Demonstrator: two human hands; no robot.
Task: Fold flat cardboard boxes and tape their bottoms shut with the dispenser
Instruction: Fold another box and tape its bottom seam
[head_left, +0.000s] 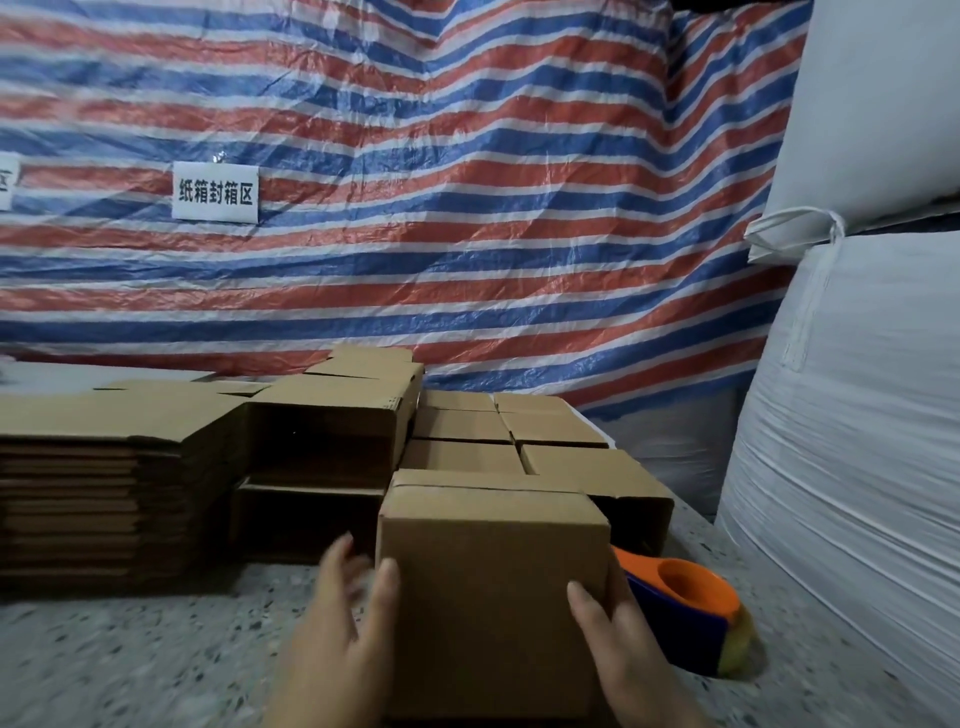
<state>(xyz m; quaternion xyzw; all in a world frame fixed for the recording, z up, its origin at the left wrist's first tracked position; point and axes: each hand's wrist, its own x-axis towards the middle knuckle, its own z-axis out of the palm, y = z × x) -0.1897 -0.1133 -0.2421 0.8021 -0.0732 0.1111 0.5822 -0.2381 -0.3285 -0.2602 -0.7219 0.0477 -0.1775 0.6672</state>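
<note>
**boxguy:** While both hands are on it, the folded cardboard box (493, 597) sits at about 6 o'clock on the speckled table (130, 660), right in front of the camera. The left hand (337, 639) is at the box's 9 o'clock side, thumb against the front face, fingers straight, a bit blurred. The right hand (618, 639) is at 3 o'clock, thumb on the front and fingers wrapped round the right edge, so that grip is clamped on the box. The left one looks more like a flat touch than a clamp.

**tapefan:** Where's the dispenser?

**boxguy:** The tape dispenser (691, 613), orange and blue, lies on the table just beside the box at 3 o'clock, partly behind the right hand. Nobody's holding it.

**tapefan:** And the rest?

**boxguy:** A stack of flat boxes (93, 493) at 9 o'clock, a bunch of finished boxes (467, 431) at 12 o'clock behind the one being held. A striped tarp (415, 182) hangs at the back with a white sign (215, 199) on it, and big white sacks (857, 415) are piled at 3 o'clock.
</note>
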